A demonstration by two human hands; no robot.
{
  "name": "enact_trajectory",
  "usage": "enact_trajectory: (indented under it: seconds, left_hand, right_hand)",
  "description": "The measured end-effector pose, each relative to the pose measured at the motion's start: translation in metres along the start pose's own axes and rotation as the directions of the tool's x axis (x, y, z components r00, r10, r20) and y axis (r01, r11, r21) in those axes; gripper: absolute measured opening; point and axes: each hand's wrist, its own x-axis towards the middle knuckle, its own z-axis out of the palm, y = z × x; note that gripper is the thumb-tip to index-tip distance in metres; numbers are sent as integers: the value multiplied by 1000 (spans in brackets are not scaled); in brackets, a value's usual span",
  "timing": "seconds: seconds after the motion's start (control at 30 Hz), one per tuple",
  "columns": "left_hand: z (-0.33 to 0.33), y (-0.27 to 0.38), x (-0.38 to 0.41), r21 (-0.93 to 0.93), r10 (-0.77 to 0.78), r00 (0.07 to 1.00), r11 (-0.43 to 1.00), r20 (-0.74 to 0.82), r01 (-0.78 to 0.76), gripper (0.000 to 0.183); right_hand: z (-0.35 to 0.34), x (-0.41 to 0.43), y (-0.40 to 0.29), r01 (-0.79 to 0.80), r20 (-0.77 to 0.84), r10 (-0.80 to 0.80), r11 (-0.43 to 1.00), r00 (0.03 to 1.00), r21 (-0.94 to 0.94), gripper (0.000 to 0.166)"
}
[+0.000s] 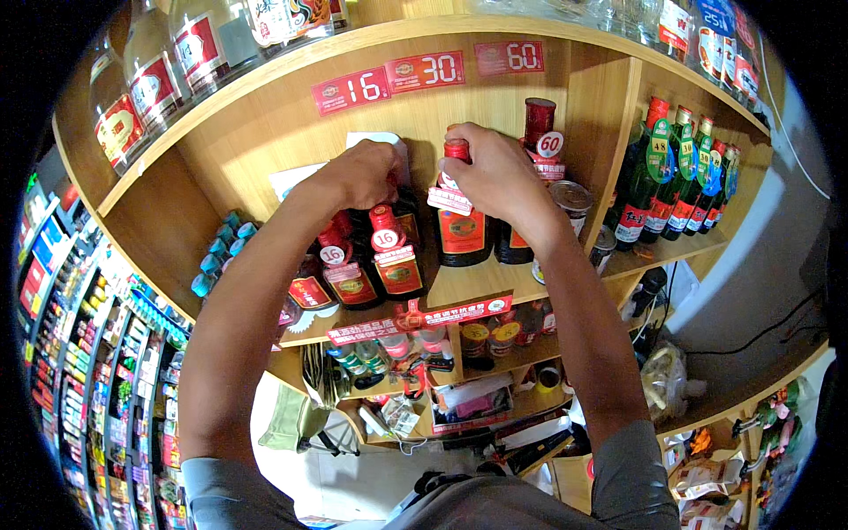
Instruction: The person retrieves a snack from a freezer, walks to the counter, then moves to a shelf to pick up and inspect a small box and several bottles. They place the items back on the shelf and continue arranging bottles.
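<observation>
My right hand (498, 171) grips the neck of a dark liquor bottle with a red cap and red-orange label (462, 233), which stands on the wooden shelf (457, 285). My left hand (368, 173) is curled over the neck of another dark bottle (409, 222); a bit of red shows at its fingers and the rest of that neck is hidden. In front of this hand stand two similar bottles with round tags, a nearer one (399, 268) and one to its left (350, 281). Another dark bottle (511, 246) is partly behind my right hand.
Red price cards (424, 71) are fixed to the back panel. A taller red-capped bottle (540, 126) and a can (571, 199) stand right of my hand. Green bottles (682, 182) fill the right compartment; small blue-capped bottles (218, 248) stand left. Clear bottles (156, 83) line the upper shelf.
</observation>
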Motion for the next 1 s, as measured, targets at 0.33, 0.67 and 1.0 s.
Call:
enact_trajectory:
  seconds: [0.33, 0.67, 1.0]
  left_hand:
    - [9, -24, -11, -46, 99, 991, 994, -89, -103, 31]
    - [-29, 9, -22, -125, 13, 968, 991, -251, -46, 28]
    - [5, 45, 17, -533, -43, 952, 836, -304, -133, 37]
  right_hand:
    - [-11, 10, -9, 32, -15, -32, 999, 999, 16, 38]
    - [-44, 63, -25, -3, 220, 58, 970, 974, -244, 25]
    - [-28, 110, -22, 1, 555, 218, 930, 803, -367, 14]
